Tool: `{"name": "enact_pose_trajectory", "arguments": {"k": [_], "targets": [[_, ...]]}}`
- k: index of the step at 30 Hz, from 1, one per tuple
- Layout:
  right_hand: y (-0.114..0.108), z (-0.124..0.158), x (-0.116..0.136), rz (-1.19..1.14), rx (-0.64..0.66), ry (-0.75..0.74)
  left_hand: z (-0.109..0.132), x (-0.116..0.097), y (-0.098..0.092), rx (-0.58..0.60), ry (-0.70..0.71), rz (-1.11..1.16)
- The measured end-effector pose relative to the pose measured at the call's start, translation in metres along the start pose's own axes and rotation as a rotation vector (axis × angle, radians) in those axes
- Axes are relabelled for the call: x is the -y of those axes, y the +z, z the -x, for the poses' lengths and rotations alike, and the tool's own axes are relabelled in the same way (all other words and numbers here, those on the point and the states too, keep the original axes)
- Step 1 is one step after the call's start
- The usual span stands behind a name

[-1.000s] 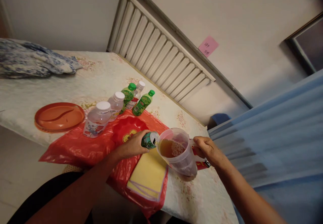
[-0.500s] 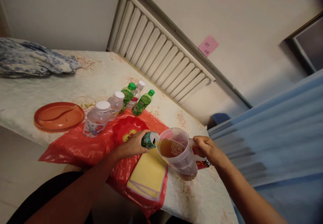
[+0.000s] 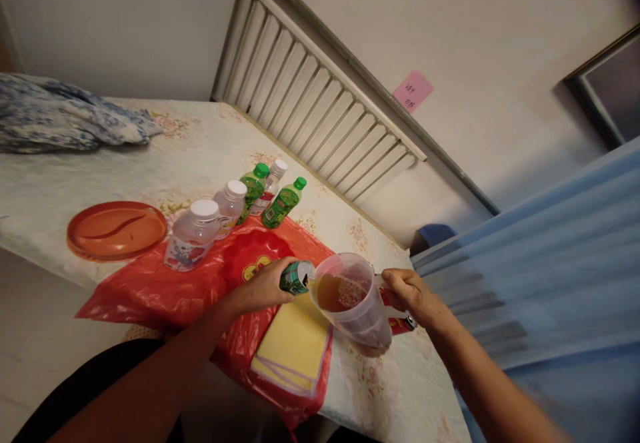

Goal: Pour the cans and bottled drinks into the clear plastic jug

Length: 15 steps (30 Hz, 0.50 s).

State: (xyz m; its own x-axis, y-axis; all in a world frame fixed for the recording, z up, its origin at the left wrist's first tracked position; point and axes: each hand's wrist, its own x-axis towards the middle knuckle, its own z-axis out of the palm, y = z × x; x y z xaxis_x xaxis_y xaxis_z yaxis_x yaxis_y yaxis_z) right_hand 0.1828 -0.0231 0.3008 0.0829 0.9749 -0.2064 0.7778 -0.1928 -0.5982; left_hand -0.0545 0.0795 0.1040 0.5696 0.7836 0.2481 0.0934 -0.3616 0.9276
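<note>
My left hand is wrapped round a green can, tipped so its mouth rests at the rim of a clear plastic jug. Amber liquid with foam fills part of the jug. My right hand grips the jug's handle on its right side. A red can lies on the table behind the jug, mostly hidden. Below the can a stack of yellow cloths lies on a red plastic bag.
Two green-capped bottles, white-capped bottles and jars stand at the bag's far edge. An orange plate sits to the left, a blue patterned cloth at the far left. A slatted radiator lines the wall; blue fabric hangs right.
Almost nothing has moved; the can stays tipped at the jug's rim and both hands keep their hold.
</note>
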Motion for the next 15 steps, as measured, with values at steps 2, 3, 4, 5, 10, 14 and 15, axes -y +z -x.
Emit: {"name": "enact_pose_trajectory", "arguments": {"k": [2, 3, 4, 5, 10, 14, 15], "targets": [[0.0, -0.0003, 0.0007, -0.005, 0.003, 0.009, 0.0001, 0.0005, 0.0001, 0.002, 0.004, 0.008], [0.0001, -0.0004, 0.0013, -0.006, 0.006, 0.013, 0.0002, 0.0006, 0.0001, 0.003, 0.006, 0.011], [0.0002, -0.0003, 0.0022, -0.006, 0.008, 0.017, 0.0003, 0.0007, 0.0, 0.003, 0.006, 0.012], [0.0003, -0.0002, 0.0032, -0.005, 0.009, 0.019, 0.0003, 0.0007, -0.0001, 0.004, 0.006, 0.012], [0.001, 0.0008, 0.0089, 0.003, -0.003, 0.035, 0.0006, 0.0001, -0.0008, 0.011, -0.002, 0.004], [0.0006, 0.001, 0.01, 0.015, 0.009, 0.028, 0.0009, -0.0012, -0.0011, 0.014, -0.01, 0.0], [0.0005, 0.0009, 0.0097, 0.017, 0.01, 0.026, 0.0009, -0.0015, -0.0011, 0.017, -0.016, 0.003]]}}
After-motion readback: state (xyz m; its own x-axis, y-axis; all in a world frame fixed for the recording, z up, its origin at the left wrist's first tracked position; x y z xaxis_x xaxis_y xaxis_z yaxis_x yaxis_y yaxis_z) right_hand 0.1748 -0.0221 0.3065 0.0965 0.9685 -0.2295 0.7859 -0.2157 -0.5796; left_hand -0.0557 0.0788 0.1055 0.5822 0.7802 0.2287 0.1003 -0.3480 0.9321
